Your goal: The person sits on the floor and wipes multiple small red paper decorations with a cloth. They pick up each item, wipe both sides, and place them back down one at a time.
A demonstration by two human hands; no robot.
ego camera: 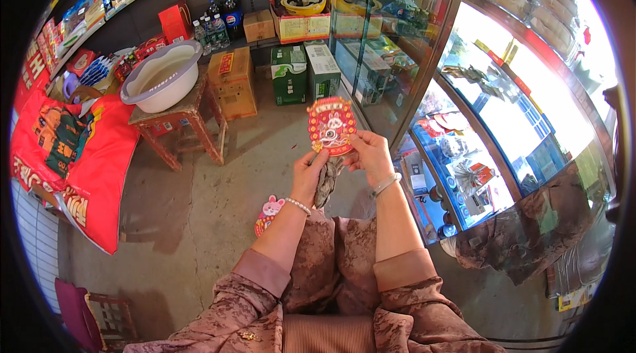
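Note:
Near the middle of the head view, a red paper decoration (333, 127) with a white rabbit and gold edging is held upright between both hands. My left hand (309, 174) pinches its lower left edge with the thumb in front. My right hand (371, 154) grips its lower right edge between thumb and fingers. A crumpled grey-green cloth (325, 185) hangs just below the decoration, beside my left hand; which hand holds it, I cannot tell. Behind my left forearm, low over the floor, lies a pink rabbit cutout (271, 210), partly hidden by the arm.
At the left, a plastic basin (164, 80) rests on a wooden stool (186, 122), beside a large red sack (107, 154). Cardboard boxes (233, 85) and green cartons (289, 77) stand along the back. A glass display case (422, 109) runs down the right; a chair (107, 320) is at lower left.

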